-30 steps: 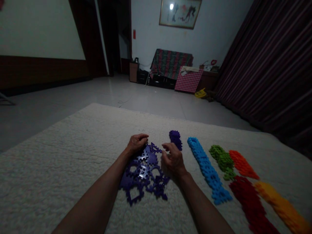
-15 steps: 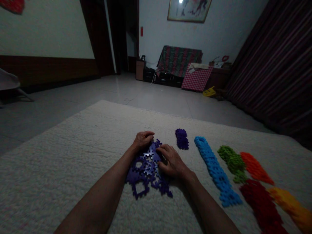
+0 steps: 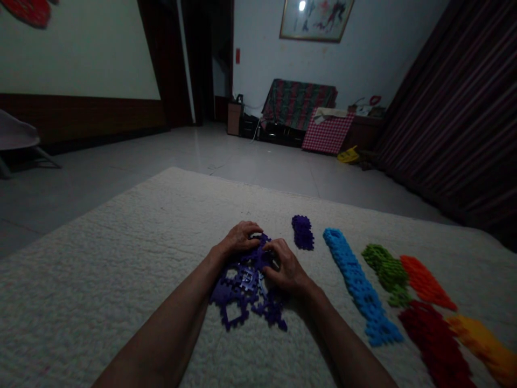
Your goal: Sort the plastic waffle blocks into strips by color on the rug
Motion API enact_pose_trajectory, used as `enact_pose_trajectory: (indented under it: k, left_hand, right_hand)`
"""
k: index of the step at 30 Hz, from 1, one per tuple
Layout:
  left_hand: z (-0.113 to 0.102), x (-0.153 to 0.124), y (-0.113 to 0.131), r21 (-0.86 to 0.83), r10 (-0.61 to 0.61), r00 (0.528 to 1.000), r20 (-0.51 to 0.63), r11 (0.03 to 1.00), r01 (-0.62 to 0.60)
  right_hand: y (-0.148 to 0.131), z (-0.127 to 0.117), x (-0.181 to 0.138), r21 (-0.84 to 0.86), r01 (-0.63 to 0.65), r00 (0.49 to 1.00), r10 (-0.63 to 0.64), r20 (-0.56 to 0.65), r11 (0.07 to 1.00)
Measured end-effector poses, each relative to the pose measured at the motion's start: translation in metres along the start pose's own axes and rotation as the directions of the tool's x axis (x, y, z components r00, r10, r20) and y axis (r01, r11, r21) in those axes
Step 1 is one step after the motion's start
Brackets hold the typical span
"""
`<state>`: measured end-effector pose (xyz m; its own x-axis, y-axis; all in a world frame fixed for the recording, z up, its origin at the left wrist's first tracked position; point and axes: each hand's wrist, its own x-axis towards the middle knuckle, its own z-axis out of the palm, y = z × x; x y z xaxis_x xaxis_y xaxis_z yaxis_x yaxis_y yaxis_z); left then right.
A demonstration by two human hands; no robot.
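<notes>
A loose heap of purple interlocking plastic pieces (image 3: 234, 293) with toothed edges lies on the mat in front of me; some are solid, others have cut-out middles. At the heap's far end, my left hand (image 3: 242, 238) has its fingers and thumb closed on a purple piece (image 3: 264, 237). My right hand (image 3: 286, 268) comes in from the right side, fingers curled and thumb bent against a purple piece at the heap's upper right. Its fingertips are partly hidden among the pieces. Beyond the right hand is a neat purple stack (image 3: 302, 233).
To the right, rows of similar pieces lie sorted by colour: blue (image 3: 359, 285), green (image 3: 385, 272), orange (image 3: 427, 281), dark red (image 3: 436, 342) and yellow (image 3: 482, 345). All rest on a pale quilted mat (image 3: 133, 231). A chair (image 3: 18, 134) stands at far left.
My left hand has shifted slightly right, its fingers reaching over the heap's far end. My right hand's fingers are more curled. The purple stack and colour rows stay put.
</notes>
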<state>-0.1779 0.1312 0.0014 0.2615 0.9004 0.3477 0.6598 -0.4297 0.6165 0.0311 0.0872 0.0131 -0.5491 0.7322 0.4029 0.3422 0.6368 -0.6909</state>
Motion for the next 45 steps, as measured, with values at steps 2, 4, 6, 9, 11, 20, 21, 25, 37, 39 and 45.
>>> enact_pose_trajectory:
  k: [2,4,6,9,11,20,21,25,37,39,45]
  left_hand:
    - [0.001,0.000,-0.002,0.005,0.013,1.000,-0.008,1.000,-0.013]
    - [0.002,0.000,-0.003,0.001,0.016,1.000,-0.004,1.000,-0.016]
    - [0.001,0.000,-0.003,0.006,0.004,1.000,0.012,1.000,-0.004]
    - [0.000,-0.001,-0.002,0.008,-0.002,1.000,0.017,1.000,0.002]
    - [0.000,-0.001,-0.002,0.010,0.005,1.000,0.010,1.000,-0.006]
    - [0.001,-0.001,-0.004,0.096,0.018,0.999,0.028,0.995,-0.021]
    - [0.001,-0.001,-0.005,0.095,0.020,0.999,0.025,0.995,-0.022]
    - [0.002,0.000,-0.007,0.086,0.033,0.999,0.034,0.996,-0.036]
    - [0.001,-0.001,-0.002,0.068,0.018,1.000,0.011,0.998,-0.019]
    - [0.002,-0.001,-0.003,0.077,0.011,1.000,0.005,0.997,-0.011]
    - [0.002,-0.001,-0.002,0.084,0.004,1.000,-0.001,0.996,-0.004]
  right_hand:
    - [-0.001,0.001,0.001,0.090,-0.069,0.997,0.071,-0.015,0.994]
    - [-0.002,0.001,0.003,0.239,-0.167,0.985,0.175,-0.010,0.957]
    - [-0.001,-0.001,0.005,0.392,-0.256,0.963,0.270,0.020,0.884]
    - [0.007,-0.010,0.007,0.516,-0.341,0.916,0.400,-0.004,0.786]
    - [0.014,-0.017,0.006,0.515,-0.385,0.874,0.482,-0.063,0.766]
    - [0.016,-0.038,-0.002,-0.329,-0.311,0.949,0.309,-0.060,0.892]
    - [0.013,-0.037,-0.005,-0.381,-0.302,0.949,0.312,-0.036,0.874]
    - [0.001,-0.028,-0.016,-0.479,-0.294,0.950,0.309,-0.049,0.827]
    - [0.049,-0.041,-0.007,-0.403,-0.358,0.743,-0.004,-0.669,0.843]
    - [0.052,-0.038,-0.010,-0.394,-0.363,0.725,-0.009,-0.689,0.844]
    - [0.051,-0.034,-0.012,-0.396,-0.383,0.720,0.001,-0.694,0.835]
